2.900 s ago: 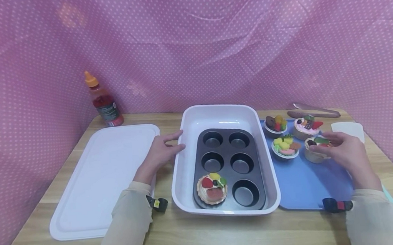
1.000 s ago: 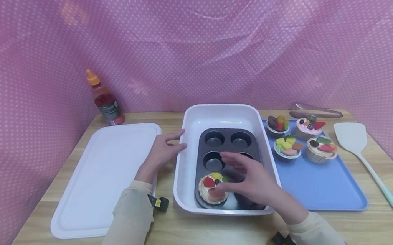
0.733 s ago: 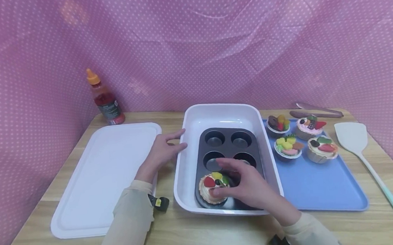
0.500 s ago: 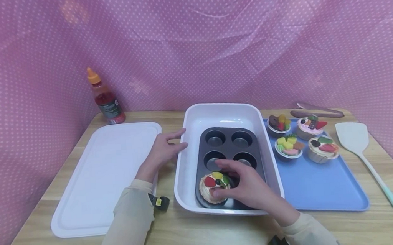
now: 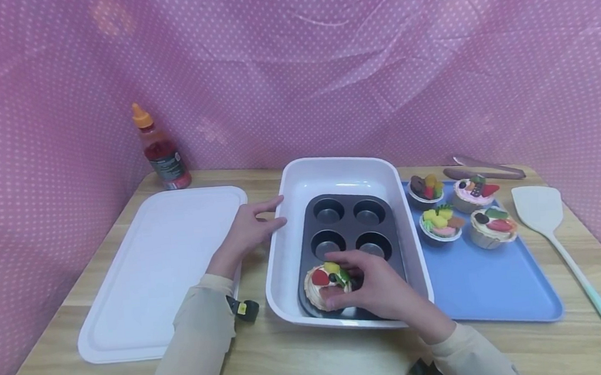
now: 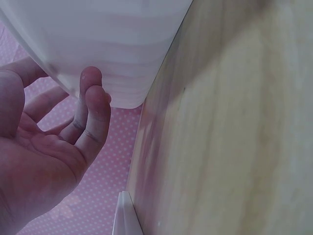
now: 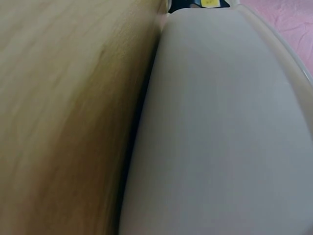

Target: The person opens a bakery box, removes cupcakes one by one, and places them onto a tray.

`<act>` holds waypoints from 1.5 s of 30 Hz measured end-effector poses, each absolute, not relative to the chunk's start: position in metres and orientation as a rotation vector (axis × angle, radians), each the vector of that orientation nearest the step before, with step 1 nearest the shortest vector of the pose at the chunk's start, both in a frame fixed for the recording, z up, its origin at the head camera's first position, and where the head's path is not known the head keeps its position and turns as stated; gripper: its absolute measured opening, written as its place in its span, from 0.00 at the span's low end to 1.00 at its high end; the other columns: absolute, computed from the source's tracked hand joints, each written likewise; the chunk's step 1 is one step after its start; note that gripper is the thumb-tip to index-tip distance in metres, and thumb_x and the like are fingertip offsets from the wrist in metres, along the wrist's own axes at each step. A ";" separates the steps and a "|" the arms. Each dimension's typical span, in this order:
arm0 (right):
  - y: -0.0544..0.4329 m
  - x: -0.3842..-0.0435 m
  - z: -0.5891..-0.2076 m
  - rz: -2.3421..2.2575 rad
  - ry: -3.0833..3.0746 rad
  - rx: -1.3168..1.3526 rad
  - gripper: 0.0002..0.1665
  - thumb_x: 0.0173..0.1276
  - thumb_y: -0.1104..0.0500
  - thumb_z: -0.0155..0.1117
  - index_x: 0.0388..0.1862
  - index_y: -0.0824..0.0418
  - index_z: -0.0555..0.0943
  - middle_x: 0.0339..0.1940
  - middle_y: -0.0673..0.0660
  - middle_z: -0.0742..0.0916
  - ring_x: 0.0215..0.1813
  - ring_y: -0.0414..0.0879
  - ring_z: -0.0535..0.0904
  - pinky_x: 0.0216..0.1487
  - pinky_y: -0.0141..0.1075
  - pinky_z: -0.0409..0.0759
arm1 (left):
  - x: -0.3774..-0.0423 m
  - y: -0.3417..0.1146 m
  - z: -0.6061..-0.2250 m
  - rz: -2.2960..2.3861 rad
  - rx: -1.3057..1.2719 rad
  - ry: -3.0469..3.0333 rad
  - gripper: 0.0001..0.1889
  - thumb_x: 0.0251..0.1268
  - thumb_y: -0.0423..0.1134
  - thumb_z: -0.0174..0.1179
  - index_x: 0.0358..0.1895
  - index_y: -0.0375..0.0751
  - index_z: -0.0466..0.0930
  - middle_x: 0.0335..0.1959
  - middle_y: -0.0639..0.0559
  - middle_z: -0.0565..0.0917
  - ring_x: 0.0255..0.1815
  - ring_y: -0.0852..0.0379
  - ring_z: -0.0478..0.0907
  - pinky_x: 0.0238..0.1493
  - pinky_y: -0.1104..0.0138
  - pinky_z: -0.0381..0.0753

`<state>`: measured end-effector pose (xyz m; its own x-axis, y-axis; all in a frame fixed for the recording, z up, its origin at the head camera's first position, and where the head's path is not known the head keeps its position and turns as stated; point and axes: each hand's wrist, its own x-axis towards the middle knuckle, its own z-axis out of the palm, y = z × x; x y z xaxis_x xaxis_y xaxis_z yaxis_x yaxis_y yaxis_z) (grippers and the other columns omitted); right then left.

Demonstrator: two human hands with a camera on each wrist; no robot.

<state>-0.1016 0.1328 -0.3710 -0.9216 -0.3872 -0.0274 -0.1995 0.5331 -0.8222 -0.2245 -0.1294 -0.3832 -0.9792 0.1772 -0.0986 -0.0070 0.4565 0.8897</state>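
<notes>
In the head view a white rectangular tub (image 5: 280, 283) holds a dark muffin tin (image 5: 349, 222). My left hand (image 5: 243, 232) holds the tub's left rim, thumb and index fingertips on the edge. The left wrist view shows other curled fingers (image 6: 98, 115) against its outer wall. My right hand (image 5: 376, 284) reaches over the tin and grips a fruit-topped cupcake (image 5: 320, 289) in the near-left cup, the thumb over its topping. The fingers hide part of it and most of the near-right cup. The right wrist view shows only the tub's outside wall (image 7: 220, 122).
Several more fruit-topped cupcakes, one of them pink (image 5: 472, 196), stand on a blue tray (image 5: 491, 287) at right. Beyond it lie a white spatula (image 5: 539, 210) and tongs (image 5: 484, 170). At left are a white lid (image 5: 164, 269) and a sauce bottle (image 5: 164, 157).
My right hand has come left from a cupcake on the blue tray to the one in the tin, then lowered and closed round it. My left hand has stayed at the rim.
</notes>
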 end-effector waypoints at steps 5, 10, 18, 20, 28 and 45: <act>0.134 -0.103 -0.371 -1.291 2.578 -0.522 0.43 0.52 0.46 0.82 0.68 0.53 0.78 0.57 0.54 0.85 0.52 0.47 0.81 0.58 0.48 0.82 | -0.225 -0.130 -0.383 1.549 0.150 2.524 0.29 0.68 0.44 0.66 0.72 0.60 0.72 0.73 0.50 0.73 0.54 0.45 0.86 0.50 0.57 0.87; 0.134 -0.103 -0.371 -1.263 2.593 -0.539 0.43 0.52 0.46 0.82 0.67 0.53 0.79 0.56 0.53 0.86 0.52 0.46 0.80 0.57 0.47 0.82 | -0.225 -0.129 -0.383 1.551 0.144 2.526 0.29 0.68 0.44 0.66 0.72 0.60 0.72 0.74 0.51 0.72 0.54 0.45 0.85 0.50 0.57 0.87; 0.132 -0.101 -0.371 -1.266 2.590 -0.523 0.43 0.52 0.47 0.82 0.67 0.52 0.79 0.56 0.50 0.86 0.52 0.45 0.80 0.58 0.46 0.81 | -0.225 -0.129 -0.382 1.540 0.136 2.528 0.29 0.68 0.44 0.65 0.72 0.60 0.72 0.74 0.50 0.72 0.55 0.44 0.85 0.49 0.57 0.87; 0.132 -0.101 -0.371 -1.264 2.592 -0.538 0.43 0.52 0.47 0.82 0.67 0.52 0.79 0.56 0.50 0.86 0.51 0.45 0.80 0.57 0.45 0.81 | -0.225 -0.129 -0.382 1.538 0.133 2.530 0.29 0.69 0.44 0.65 0.72 0.60 0.72 0.74 0.50 0.72 0.55 0.45 0.85 0.49 0.57 0.87; 0.134 -0.103 -0.372 -1.259 2.611 -0.619 0.43 0.52 0.46 0.82 0.67 0.54 0.79 0.56 0.50 0.86 0.51 0.45 0.79 0.55 0.42 0.80 | -0.225 -0.128 -0.383 1.542 0.135 2.528 0.29 0.68 0.44 0.65 0.72 0.60 0.72 0.74 0.50 0.72 0.55 0.44 0.85 0.50 0.57 0.87; 0.134 -0.101 -0.372 -1.290 2.619 -0.634 0.42 0.51 0.47 0.83 0.65 0.54 0.81 0.54 0.49 0.85 0.51 0.44 0.78 0.54 0.38 0.80 | -0.224 -0.127 -0.383 1.534 0.125 2.531 0.29 0.69 0.43 0.64 0.72 0.60 0.71 0.74 0.49 0.71 0.56 0.44 0.85 0.51 0.56 0.87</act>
<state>-0.1010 0.1336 -0.3715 -0.8987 -0.4359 0.0477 -0.3036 0.5400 -0.7850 -0.2238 -0.1272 -0.3829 -0.9805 0.1636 -0.1090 -0.0209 0.4645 0.8853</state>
